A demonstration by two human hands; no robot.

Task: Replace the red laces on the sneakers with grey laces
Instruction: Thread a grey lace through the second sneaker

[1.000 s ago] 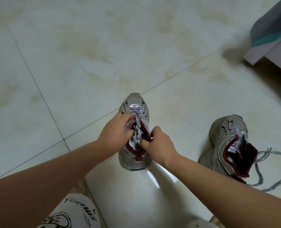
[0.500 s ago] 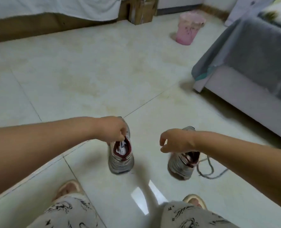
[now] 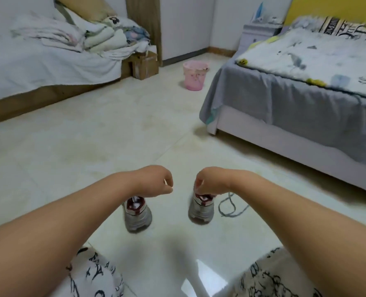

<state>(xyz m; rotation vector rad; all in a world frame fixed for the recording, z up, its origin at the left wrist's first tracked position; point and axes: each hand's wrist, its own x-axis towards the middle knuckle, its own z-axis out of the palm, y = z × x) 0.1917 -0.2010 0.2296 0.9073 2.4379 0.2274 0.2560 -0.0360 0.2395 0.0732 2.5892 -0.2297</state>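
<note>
Two sneakers on the tile floor (image 3: 92, 146), heels toward the camera, well apart. Left sneaker (image 3: 137, 213) sits just below the left hand (image 3: 156, 182); right sneaker (image 3: 201, 209) sits under the right hand (image 3: 209, 181). Both hands raised above the shoes with fingers curled in — left hand looks clenched with nothing visible in it. Right hand's curled fingers overlap the collar of the right sneaker; frame is blurred, so cannot tell whether it grips the shoe or just hangs in front of it. Grey lace (image 3: 229, 207) trails in loose loops on the floor just right of the right sneaker. Both collars show dark red lining. Patterned trouser knees at the bottom edge. Background — pink bucket (image 3: 195, 76), bed with grey sheet (image 3: 274, 99) on the right, white-covered bed (image 3: 38, 67) on the left.
</note>
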